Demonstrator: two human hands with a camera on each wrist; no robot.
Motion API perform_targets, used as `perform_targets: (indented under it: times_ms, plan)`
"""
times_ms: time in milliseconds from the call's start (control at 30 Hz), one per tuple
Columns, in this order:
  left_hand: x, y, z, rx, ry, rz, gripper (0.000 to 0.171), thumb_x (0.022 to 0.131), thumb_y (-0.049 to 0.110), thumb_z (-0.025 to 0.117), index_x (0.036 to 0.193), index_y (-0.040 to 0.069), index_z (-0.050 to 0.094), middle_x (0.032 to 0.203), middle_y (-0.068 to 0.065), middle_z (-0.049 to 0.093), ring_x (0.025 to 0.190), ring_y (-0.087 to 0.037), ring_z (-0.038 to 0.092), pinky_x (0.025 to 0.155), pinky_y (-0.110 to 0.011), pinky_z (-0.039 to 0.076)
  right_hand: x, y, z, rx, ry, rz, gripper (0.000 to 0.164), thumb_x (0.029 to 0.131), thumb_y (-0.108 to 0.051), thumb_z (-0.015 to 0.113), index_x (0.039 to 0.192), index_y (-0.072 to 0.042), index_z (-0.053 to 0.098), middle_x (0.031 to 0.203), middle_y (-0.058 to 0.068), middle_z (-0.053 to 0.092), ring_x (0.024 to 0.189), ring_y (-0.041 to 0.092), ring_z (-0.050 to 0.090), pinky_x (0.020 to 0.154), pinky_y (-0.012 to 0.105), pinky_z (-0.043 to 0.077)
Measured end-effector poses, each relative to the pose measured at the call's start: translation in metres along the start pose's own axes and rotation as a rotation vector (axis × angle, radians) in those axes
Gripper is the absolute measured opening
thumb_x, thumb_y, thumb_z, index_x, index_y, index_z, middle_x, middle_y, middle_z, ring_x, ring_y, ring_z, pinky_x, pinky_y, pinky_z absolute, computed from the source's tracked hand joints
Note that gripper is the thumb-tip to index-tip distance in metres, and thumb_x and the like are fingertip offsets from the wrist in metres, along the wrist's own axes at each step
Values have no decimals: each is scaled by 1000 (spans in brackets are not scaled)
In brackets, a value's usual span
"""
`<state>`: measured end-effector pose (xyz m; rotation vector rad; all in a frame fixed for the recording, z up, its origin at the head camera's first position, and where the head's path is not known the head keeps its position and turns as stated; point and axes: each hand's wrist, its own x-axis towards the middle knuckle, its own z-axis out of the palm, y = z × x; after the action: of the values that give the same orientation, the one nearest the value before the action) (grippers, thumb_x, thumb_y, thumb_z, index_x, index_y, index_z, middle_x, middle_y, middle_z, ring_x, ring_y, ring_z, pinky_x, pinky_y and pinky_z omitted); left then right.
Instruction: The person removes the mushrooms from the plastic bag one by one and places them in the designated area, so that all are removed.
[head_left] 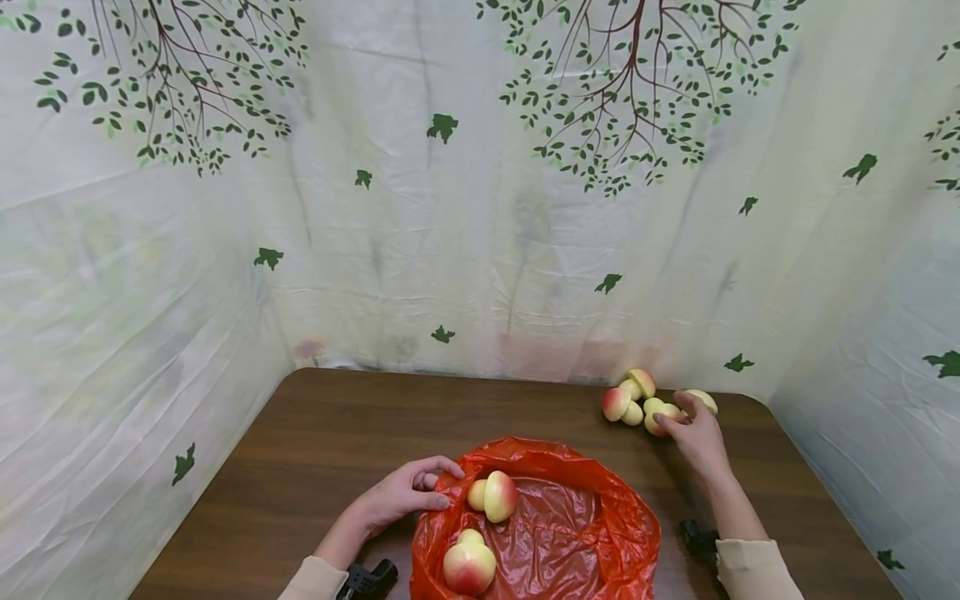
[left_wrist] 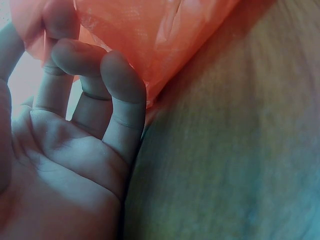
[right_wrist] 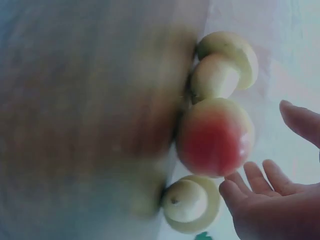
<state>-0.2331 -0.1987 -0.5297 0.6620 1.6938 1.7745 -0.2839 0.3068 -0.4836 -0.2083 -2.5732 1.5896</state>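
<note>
A red plastic bag (head_left: 633,525) lies spread wide at the near middle of the table. My left hand (head_left: 401,492) holds its left rim, with the thumb on the inner side; in the left wrist view the fingers bend against the red plastic (left_wrist: 150,35). Two toy mushrooms are in the bag, one (head_left: 500,497) near the back rim and another (head_left: 469,568) nearer me. At the far right my right hand (head_left: 699,437) reaches over several more mushrooms (head_left: 617,404). In the right wrist view its fingers are spread beside a red-capped mushroom (right_wrist: 216,137), thumb apart.
The brown wooden table (head_left: 420,408) ends at a white curtain (head_left: 480,250) printed with branches and leaves, which also hangs on both sides. Black straps with small devices (head_left: 367,579) sit at both wrists, by the cream sleeves (head_left: 757,568).
</note>
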Motion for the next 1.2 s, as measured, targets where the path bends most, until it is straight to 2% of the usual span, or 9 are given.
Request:
perform_targets:
  times_ms: [267, 400, 567, 667, 800, 900, 1000, 1133, 1200]
  plan:
    - [-1, 3, 2, 3, -3, -2, 38, 105, 10, 64, 139, 0, 52, 93, 3, 79, 83, -8, 78, 78, -29, 66, -11, -26, -5, 24, 4, -99, 83, 101, -25, 74, 162, 7, 28, 169, 32, 30, 159, 49, 26, 131, 62, 23]
    - [-1, 4, 2, -3, -5, -5, 37, 105, 10, 64, 139, 1, 53, 94, 3, 79, 84, -8, 78, 79, -30, 66, -21, -44, -6, 73, -39, -128, 87, 101, -31, 75, 165, 1, 26, 171, 28, 29, 161, 46, 24, 132, 60, 22]
    - [-1, 3, 2, -7, -10, -1, 39, 105, 9, 64, 141, -2, 51, 94, 3, 79, 85, -8, 78, 79, -30, 66, -40, -73, -5, 143, -89, -156, 83, 102, -29, 74, 167, -6, 27, 173, 20, 31, 162, 39, 25, 133, 56, 23]
    - [-1, 2, 1, -5, -7, 0, 41, 105, 9, 64, 141, -4, 50, 94, 3, 79, 84, -8, 78, 79, -30, 66, -52, -89, -1, 156, -121, -183, 78, 103, -26, 72, 165, -7, 29, 172, 18, 34, 162, 38, 28, 132, 44, 28]
    - [0, 2, 1, 1, -5, 2, 40, 105, 9, 64, 141, -4, 50, 93, 4, 79, 83, -7, 78, 78, -29, 66, -65, -103, 7, 175, -171, -228, 72, 104, -24, 70, 163, -8, 33, 170, 17, 37, 161, 38, 31, 125, 21, 36]
    - [0, 3, 2, 0, -4, -1, 40, 105, 9, 64, 141, -2, 51, 92, 4, 79, 82, -7, 78, 78, -29, 66, -73, -110, 16, 208, -208, -280, 67, 104, -19, 69, 161, -6, 36, 167, 16, 40, 160, 38, 32, 118, 12, 38]
    - [0, 4, 2, -4, -3, -5, 40, 105, 9, 64, 141, -2, 51, 92, 4, 79, 82, -7, 78, 77, -29, 66, -79, -114, 24, 234, -230, -319, 63, 103, -14, 70, 159, -6, 40, 163, 12, 45, 158, 38, 35, 113, 7, 39]
    - [0, 3, 2, 0, 3, -12, 41, 104, 10, 65, 141, -2, 51, 93, 3, 79, 82, -7, 78, 77, -28, 66, -86, -119, 36, 260, -261, -356, 61, 102, -12, 71, 157, -7, 44, 160, 7, 48, 156, 38, 38, 115, 10, 40]
    - [0, 2, 1, 2, 5, -16, 41, 104, 9, 65, 141, -3, 50, 95, 2, 80, 82, -7, 78, 77, -28, 66, -89, -121, 43, 267, -284, -367, 62, 102, -13, 71, 158, -8, 44, 162, 10, 47, 156, 39, 37, 115, 11, 40]
